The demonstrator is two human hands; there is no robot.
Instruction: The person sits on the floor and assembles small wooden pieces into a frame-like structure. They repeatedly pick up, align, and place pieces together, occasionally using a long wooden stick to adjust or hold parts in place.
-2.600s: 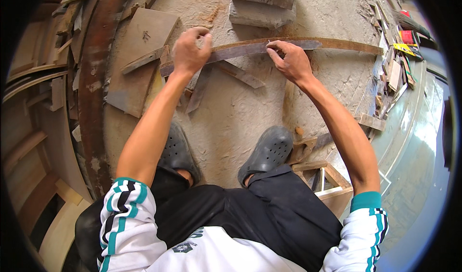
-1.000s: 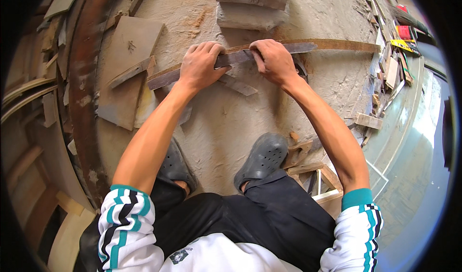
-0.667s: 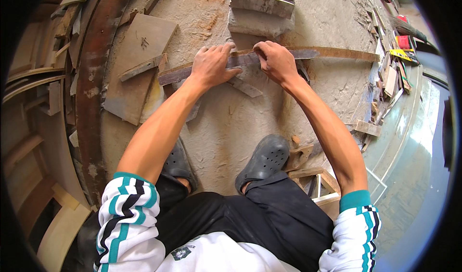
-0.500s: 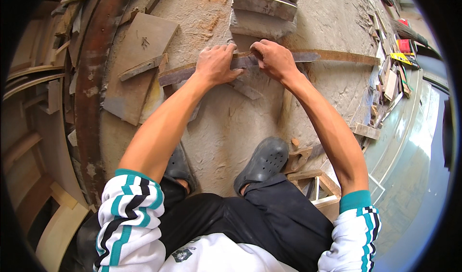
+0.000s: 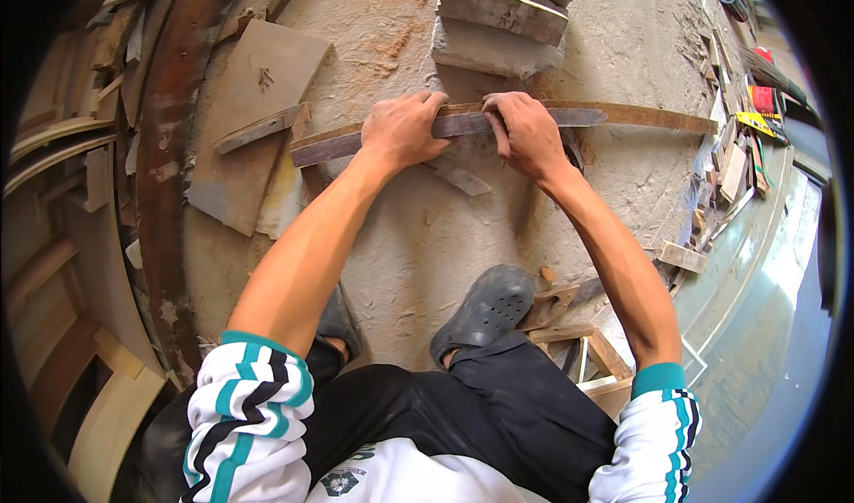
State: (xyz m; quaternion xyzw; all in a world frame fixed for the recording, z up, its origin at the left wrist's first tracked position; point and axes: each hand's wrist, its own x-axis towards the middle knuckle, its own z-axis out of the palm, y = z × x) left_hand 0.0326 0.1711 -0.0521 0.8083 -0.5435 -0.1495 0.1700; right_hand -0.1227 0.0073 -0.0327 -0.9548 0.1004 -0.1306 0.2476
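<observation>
Crosswise in front of me lies a greyish, weathered wooden strip, against a longer brown wooden strip that runs on to the right. My left hand is closed over the grey strip left of its middle, fingers over the far edge and thumb on the near side. Farther right, my right hand grips the same strip, its fingers bent over the top and its thumb pointing down the near face. The fingertips of both hands are partly hidden.
Stacked blocks stand beyond the strips. At left lie a flat board and a rusty beam. Wood scraps, a yellow-and-black item and a glass-like sheet are at right. A small wooden frame sits beside my right shoe.
The view has shifted slightly, so most things sit a little farther right. My right hand's thumb has moved lower down the strip's near face. Both hands stay on the strip.
</observation>
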